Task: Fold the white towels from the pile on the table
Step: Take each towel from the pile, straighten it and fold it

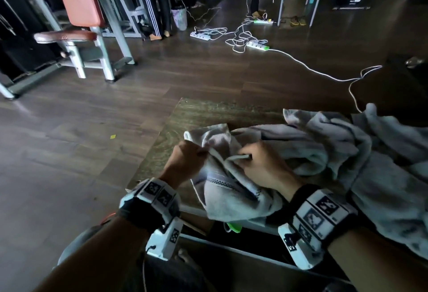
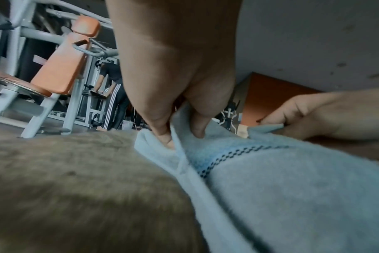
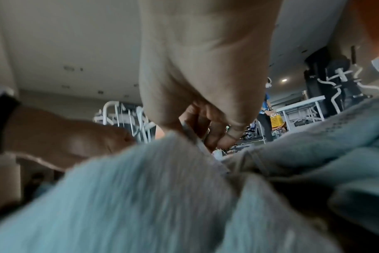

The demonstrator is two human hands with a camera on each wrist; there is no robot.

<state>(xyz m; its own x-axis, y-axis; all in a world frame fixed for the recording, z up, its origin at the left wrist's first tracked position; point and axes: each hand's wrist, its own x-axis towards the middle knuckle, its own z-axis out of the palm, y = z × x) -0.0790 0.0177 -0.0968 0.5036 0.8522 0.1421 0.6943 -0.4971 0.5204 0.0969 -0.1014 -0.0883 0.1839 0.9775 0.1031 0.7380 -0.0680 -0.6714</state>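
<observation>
A white towel [image 1: 231, 194] with a dark checkered stripe lies bunched at the table's near left, one end hanging over the front edge. My left hand [image 1: 187, 162] pinches its hem between thumb and finger, and the left wrist view shows that pinch on the towel [image 2: 270, 188] by my left hand [image 2: 173, 133]. My right hand [image 1: 259, 166] grips a rolled edge of the same towel just to the right; in the right wrist view its fingers [image 3: 214, 137] curl round the towel [image 3: 141, 196]. A crumpled pile of white towels [image 1: 370, 152] covers the table's right side.
The wooden table [image 1: 208, 113] shows bare at its far left corner. On the floor beyond lie white cables and power strips [image 1: 257, 45]. An orange-padded gym bench [image 1: 78, 25] stands at the far left. A person's legs [image 1: 155, 2] are at the back.
</observation>
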